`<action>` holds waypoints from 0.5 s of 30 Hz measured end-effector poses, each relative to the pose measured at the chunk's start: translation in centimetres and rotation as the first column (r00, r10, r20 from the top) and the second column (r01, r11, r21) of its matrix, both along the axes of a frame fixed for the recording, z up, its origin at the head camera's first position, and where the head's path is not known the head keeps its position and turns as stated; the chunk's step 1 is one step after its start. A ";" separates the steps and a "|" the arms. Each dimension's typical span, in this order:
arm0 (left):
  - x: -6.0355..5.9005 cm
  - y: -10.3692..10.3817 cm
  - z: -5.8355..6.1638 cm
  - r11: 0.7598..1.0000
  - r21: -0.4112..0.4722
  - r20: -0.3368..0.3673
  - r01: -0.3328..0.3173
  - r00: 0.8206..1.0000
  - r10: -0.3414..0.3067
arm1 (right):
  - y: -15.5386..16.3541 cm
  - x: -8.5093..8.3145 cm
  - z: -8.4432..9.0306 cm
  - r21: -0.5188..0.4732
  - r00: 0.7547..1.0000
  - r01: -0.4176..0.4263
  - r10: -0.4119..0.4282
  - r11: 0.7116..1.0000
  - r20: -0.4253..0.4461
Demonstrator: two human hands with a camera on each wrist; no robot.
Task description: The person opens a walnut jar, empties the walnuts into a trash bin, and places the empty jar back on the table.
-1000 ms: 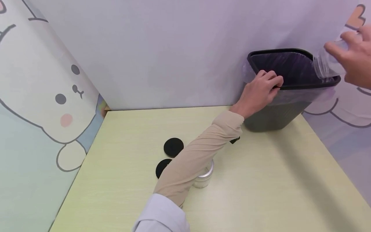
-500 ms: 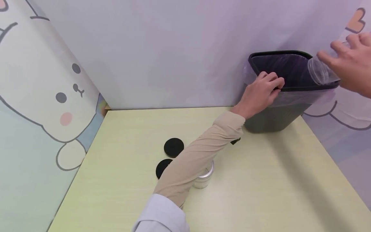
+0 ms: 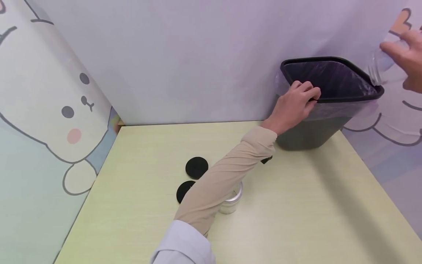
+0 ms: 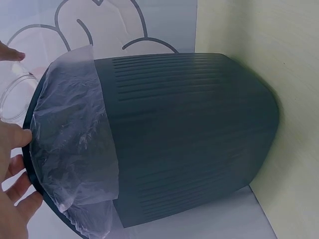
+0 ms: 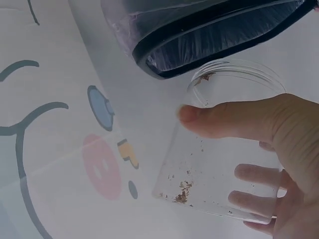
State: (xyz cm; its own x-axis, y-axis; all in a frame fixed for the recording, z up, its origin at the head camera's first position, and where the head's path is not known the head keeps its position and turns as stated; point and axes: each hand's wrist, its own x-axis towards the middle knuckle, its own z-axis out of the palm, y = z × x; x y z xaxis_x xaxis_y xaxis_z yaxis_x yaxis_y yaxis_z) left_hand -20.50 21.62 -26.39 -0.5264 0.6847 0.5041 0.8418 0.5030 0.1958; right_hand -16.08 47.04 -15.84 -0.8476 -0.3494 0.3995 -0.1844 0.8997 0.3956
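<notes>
My left hand (image 3: 291,106) grips the near rim of a dark waste bin (image 3: 306,132), fingers hooked over its edge. A translucent liner bag (image 4: 75,134) is folded over that rim. At the right, my right hand (image 3: 410,60) holds a clear jar (image 5: 214,159), tilted with its mouth towards the bin's right rim. In the right wrist view the thumb lies along one side of the jar and the fingers behind it. Brown flakes (image 5: 183,191) cling near its base, with a few more by the mouth. No lid is on this jar.
Two black round lids (image 3: 196,168) lie on the pale table (image 3: 148,154), one partly under the left sleeve. A second clear jar (image 3: 229,207) with a silvery rim stands half hidden by that sleeve. A small black object (image 3: 266,160) lies near the bin. Walls enclose the table.
The jar in my right hand dipped left and down over the bin's opening, then moved back up and right to the rim. My left hand stays on the bin.
</notes>
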 end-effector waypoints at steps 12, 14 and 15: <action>-0.5 -0.4 -0.2 1.000 0.001 -0.026 -0.006 1.000 0.006 | -1.7 -0.6 1.0 0.151 0.998 -0.018 0.027 0.988 -0.055; -0.5 -0.5 -0.3 1.000 0.004 -0.031 -0.008 0.999 0.008 | -2.1 -0.6 0.9 0.207 0.998 0.007 0.006 0.978 -0.060; -0.5 -0.5 -0.3 1.000 0.007 -0.030 -0.007 1.000 0.007 | -2.3 -0.6 0.9 0.240 0.998 0.015 -0.001 0.971 -0.062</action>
